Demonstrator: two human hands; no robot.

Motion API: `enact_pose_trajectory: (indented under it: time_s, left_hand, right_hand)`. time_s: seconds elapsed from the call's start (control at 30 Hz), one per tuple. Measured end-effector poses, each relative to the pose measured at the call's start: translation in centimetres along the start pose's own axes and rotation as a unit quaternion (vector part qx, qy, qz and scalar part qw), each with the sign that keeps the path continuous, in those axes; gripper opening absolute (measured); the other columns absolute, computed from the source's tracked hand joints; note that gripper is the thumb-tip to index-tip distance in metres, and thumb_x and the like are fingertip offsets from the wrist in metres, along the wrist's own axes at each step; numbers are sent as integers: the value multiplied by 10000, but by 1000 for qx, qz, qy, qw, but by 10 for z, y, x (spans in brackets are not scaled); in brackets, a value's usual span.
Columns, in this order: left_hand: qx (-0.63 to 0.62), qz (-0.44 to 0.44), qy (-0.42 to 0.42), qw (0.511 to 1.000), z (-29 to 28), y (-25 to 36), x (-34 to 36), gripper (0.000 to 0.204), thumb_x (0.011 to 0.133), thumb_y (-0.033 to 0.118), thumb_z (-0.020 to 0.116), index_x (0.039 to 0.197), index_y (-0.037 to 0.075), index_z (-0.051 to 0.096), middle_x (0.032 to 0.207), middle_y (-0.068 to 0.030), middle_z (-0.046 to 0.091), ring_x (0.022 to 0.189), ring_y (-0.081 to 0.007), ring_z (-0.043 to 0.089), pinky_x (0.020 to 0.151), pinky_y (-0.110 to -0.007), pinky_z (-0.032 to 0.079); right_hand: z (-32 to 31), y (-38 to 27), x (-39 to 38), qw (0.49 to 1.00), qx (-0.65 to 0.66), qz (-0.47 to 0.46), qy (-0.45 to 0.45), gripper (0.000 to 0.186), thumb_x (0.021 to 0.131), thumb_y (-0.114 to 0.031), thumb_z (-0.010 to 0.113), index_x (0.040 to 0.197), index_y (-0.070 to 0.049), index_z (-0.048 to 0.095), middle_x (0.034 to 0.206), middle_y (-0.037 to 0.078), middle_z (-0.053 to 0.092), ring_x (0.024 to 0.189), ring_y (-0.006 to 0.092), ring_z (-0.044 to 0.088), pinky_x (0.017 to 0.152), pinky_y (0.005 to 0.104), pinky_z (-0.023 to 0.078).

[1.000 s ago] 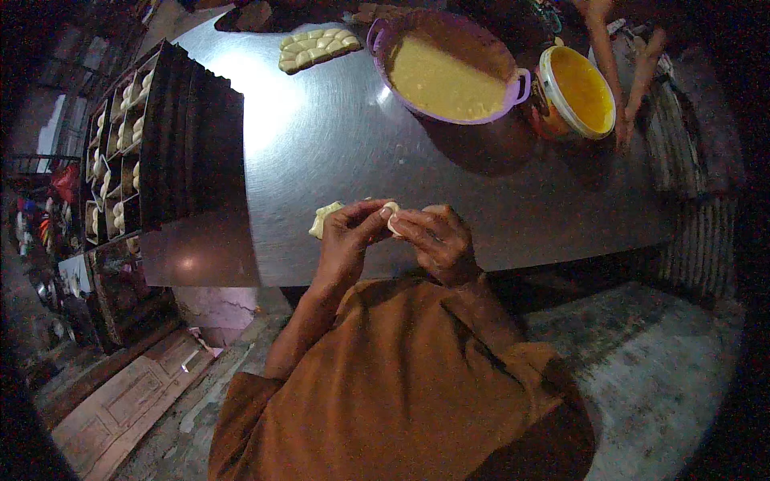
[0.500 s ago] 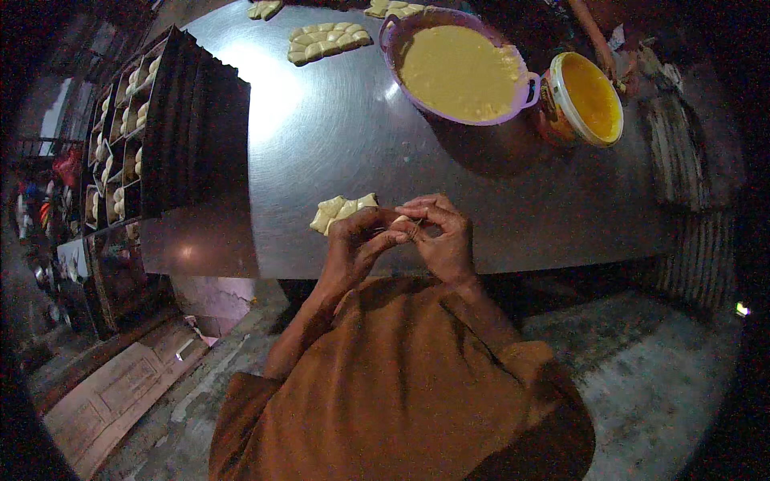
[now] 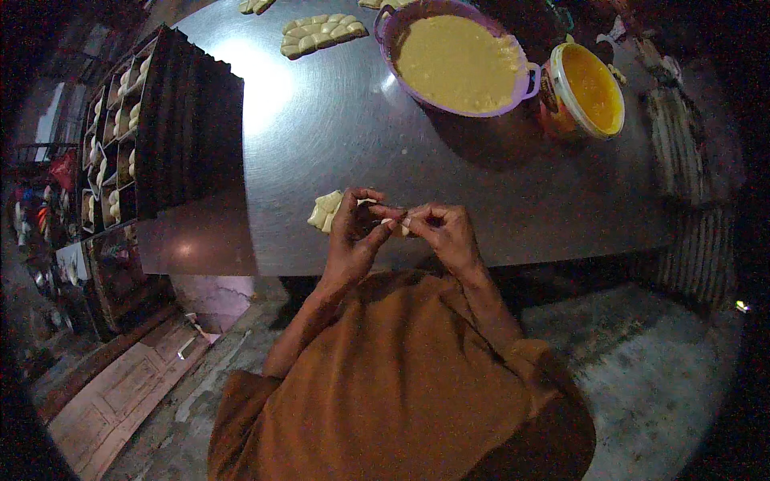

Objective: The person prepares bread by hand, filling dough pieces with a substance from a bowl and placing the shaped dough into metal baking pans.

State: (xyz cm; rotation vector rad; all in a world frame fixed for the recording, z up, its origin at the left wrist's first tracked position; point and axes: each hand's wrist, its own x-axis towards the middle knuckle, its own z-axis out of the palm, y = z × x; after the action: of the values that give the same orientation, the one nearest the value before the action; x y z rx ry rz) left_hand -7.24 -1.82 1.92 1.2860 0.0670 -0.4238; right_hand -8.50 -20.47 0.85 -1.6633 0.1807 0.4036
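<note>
My left hand [image 3: 350, 243] and my right hand [image 3: 451, 243] meet above the near edge of the metal table. Thumbs and fingertips of both are pinched on a small pale piece of dough [image 3: 405, 231], mostly covered by the fingers. On the table just beyond my left hand lies a cluster of pale dough pieces [image 3: 323, 211], its right part hidden behind that hand.
A purple tub [image 3: 536, 82] of thick yellowish mix stands at the far side, beside a bucket [image 3: 553, 120] with orange-yellow contents. Another dough cluster [image 3: 321, 35] lies far left. Stacked black trays [image 3: 192, 120] with dough rise at the left. The table [image 3: 337, 136] has a curved-looking near edge.
My right hand's fingers have curled in closer, and my left fingers have lifted and spread over the dough cluster. Another person's arm beyond the bucket has largely gone from view.
</note>
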Motion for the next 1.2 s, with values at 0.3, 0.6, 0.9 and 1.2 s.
enact_pose_trajectory:
  time_s: [0.3,0.6,0.9,1.2]
  left_hand:
    - [-174,-23,-129,976,-18,-16,5,616,816,-73,661,1337,84,371,1078,-118,638,1027,-220,631,928,-364,510]
    - [340,86,176,920,-132,-38,6,193,915,94,621,1090,15,641,1110,-145,655,1050,-258,633,861,-370,514]
    - [567,217,4,795,-109,-78,26,394,820,94,679,1209,85,612,1276,-113,570,1183,-335,522,1014,-441,413]
    - [606,247,-41,755,-95,-94,24,448,821,219,673,1260,172,593,1391,-85,493,1347,-342,376,1130,-488,292]
  right_hand:
    - [-1,2,1,993,67,11,-96,204,810,31,700,1009,-9,678,1008,42,686,927,124,639,821,286,529]
    - [-5,35,15,792,-438,-270,329,184,826,-6,683,1002,-51,710,1053,69,680,951,247,644,859,352,503]
    - [68,41,50,934,-290,-190,93,354,807,8,667,1156,-26,618,1030,137,606,955,318,615,808,390,514]
    - [70,76,33,950,-272,-132,81,304,784,-62,733,1070,-4,649,951,127,646,797,266,659,713,364,522]
